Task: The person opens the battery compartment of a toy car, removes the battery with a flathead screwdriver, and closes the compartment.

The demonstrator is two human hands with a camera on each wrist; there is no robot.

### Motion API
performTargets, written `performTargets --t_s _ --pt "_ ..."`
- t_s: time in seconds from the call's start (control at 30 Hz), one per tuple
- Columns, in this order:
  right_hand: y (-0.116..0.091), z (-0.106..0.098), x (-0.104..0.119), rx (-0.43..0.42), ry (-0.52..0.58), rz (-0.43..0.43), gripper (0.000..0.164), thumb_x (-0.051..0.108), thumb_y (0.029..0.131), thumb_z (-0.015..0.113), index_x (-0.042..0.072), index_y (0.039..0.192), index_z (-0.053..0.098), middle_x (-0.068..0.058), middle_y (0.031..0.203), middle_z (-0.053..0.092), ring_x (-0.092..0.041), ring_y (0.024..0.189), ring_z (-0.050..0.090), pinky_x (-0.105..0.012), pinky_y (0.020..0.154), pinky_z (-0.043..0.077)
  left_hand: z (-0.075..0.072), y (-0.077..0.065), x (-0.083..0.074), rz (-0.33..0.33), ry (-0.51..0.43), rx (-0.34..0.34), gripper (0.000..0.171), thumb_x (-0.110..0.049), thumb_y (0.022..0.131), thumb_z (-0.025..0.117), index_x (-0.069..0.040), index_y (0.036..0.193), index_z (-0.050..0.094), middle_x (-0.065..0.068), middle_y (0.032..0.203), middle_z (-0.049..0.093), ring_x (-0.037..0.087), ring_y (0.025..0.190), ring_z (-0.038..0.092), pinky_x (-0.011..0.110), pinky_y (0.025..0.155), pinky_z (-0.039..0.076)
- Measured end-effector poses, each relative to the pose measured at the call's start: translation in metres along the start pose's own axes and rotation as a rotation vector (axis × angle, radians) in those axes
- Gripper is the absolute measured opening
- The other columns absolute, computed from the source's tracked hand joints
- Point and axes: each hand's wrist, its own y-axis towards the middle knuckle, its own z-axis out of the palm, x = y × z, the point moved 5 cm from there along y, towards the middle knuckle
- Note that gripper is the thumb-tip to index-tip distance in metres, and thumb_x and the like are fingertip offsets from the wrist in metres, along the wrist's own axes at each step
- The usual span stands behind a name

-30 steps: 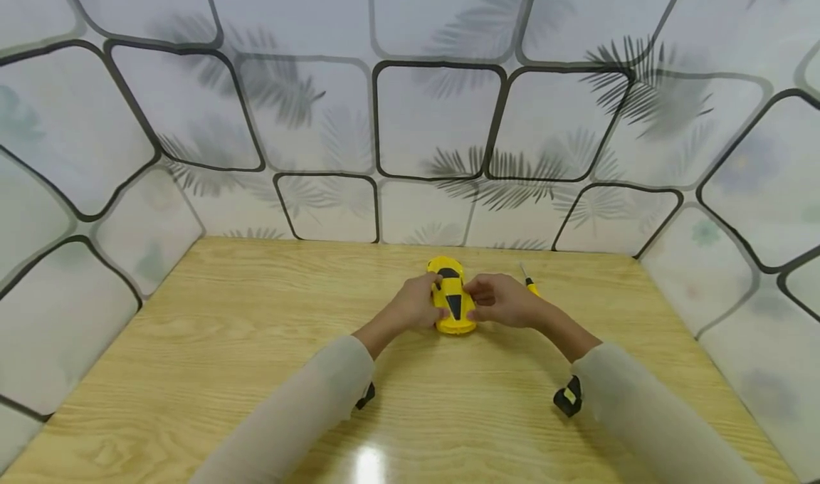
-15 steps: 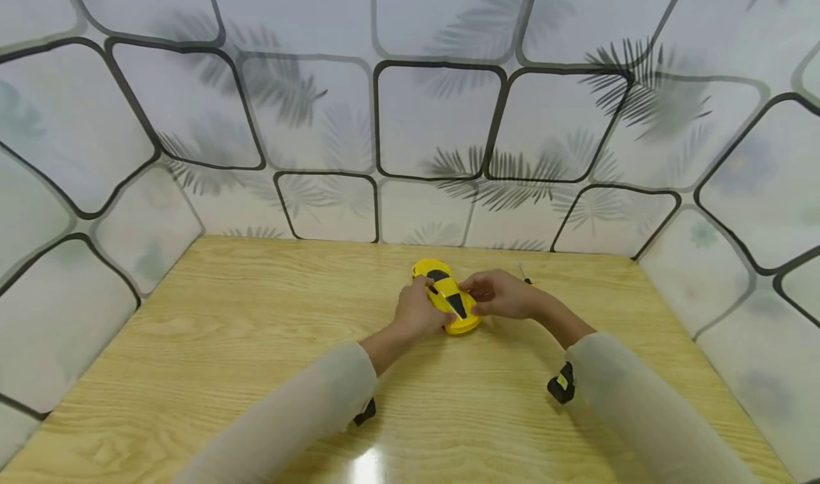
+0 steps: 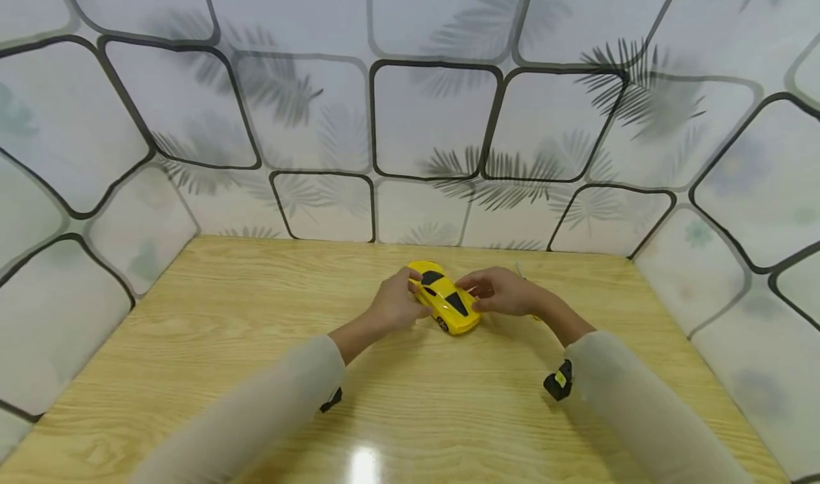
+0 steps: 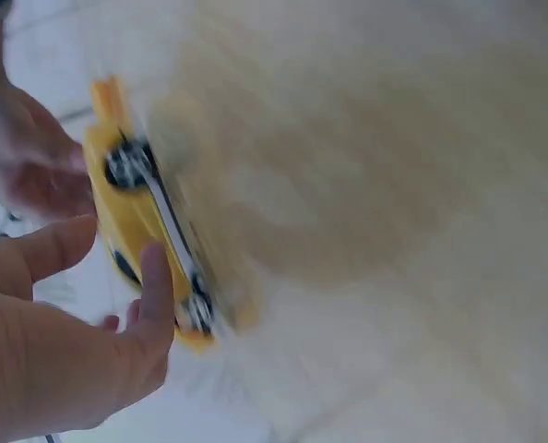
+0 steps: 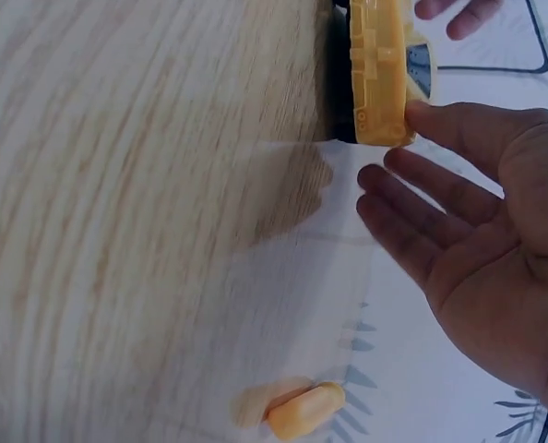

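Head view gives me the yellow toy car (image 3: 445,295), slanted, toward the far middle of the counter (image 3: 192,313). The left hand (image 3: 392,302) stands fairly wide, fingers parted at the car's left side; the right hand (image 3: 505,292) is loose and spread, thumb by its near right corner. I read the step as positioning the car, and judge that the next move calls for a surer hold from both sides.

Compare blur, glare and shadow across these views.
Head: the car looks fairly sharp, a bright glare patch sits on the table at the picture's bottom edge, and a soft shadow lies by the right sleeve; left wrist: car and table look smeared; right wrist: the table's grain shows clearly.
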Motion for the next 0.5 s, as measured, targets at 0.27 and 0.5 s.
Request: performTargets --t_s 0.27,0.5 --pt "-0.008 0.003 0.019 -0.09 -0.198 -0.021 0.049 0.021 0.105 0.062 0.003 0.148 0.05 -0.018 0.147 0.054 -0.04 0.124 0.061 -0.055 0.101 0.053 -0.033 0.027 0.011 0.352 0.472 0.081 0.049 -0.017 0.095 0.076 -0.005 0.138 0.056 0.014 0.132 0.058 0.032 0.122 0.056 0.046 0.103 0.05" --pt "-0.016 0.022 0.034 -0.211 -0.476 -0.023 0.052 0.037 0.106 0.058 0.004 0.147 0.052 -0.018 0.144 0.056 -0.039 0.128 0.055 -0.056 0.104 0.05 -0.038 0.041 0.023 0.425 0.646 0.173 0.051 -0.029 0.1 0.07 -0.012 0.145 0.055 0.01 0.146 0.052 0.031 0.135 0.048 0.048 0.114 0.043"
